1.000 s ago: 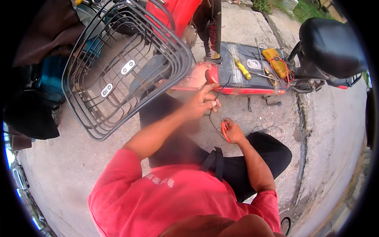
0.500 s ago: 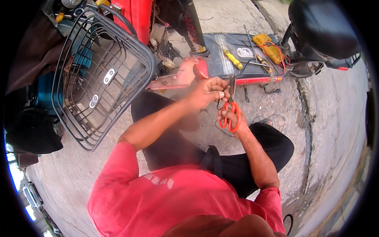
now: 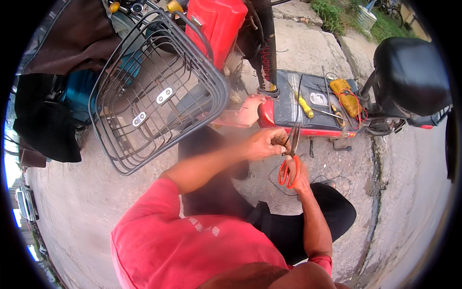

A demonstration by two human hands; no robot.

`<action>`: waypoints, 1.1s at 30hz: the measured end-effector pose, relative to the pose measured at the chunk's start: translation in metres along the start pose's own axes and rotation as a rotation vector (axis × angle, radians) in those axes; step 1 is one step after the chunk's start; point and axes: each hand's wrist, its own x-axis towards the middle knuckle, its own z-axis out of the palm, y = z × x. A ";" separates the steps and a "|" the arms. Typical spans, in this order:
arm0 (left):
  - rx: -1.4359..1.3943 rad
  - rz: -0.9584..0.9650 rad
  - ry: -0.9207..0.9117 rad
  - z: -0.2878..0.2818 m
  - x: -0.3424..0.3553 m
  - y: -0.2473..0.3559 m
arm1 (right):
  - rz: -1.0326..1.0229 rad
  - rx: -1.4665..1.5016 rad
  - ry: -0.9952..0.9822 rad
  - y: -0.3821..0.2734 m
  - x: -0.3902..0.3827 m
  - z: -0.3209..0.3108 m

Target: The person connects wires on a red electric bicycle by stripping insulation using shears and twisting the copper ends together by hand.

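Note:
My left hand (image 3: pixel 263 145) is closed with its fingertips pinching a thin black wire (image 3: pixel 299 91), whose free end sticks up past the scooter's edge. Close beside it, my right hand (image 3: pixel 300 179) grips a pair of scissors (image 3: pixel 294 141) by the red-orange handles. The scissor blades point away from me and lie right at the wire by my left fingertips. Whether the blades touch the wire cannot be made out.
Beyond my hands lies a red scooter's floorboard (image 3: pixel 284 89), holding a yellow screwdriver (image 3: pixel 305 107) and a yellow multimeter (image 3: pixel 347 96) with leads. A black wire basket (image 3: pixel 219 91) stands at left, a black seat (image 3: pixel 409 74) at right. Loose wire (image 3: pixel 275 182) lies on the concrete.
The view has shifted, so the scooter and basket sit further right. My right hand has brought the scissors more upright, blades closer to my left fingertips. The wire stays in my left hand.

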 end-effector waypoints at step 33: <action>-0.237 0.185 0.012 -0.012 -0.013 0.008 | 0.168 -0.362 -0.137 0.192 0.006 -0.005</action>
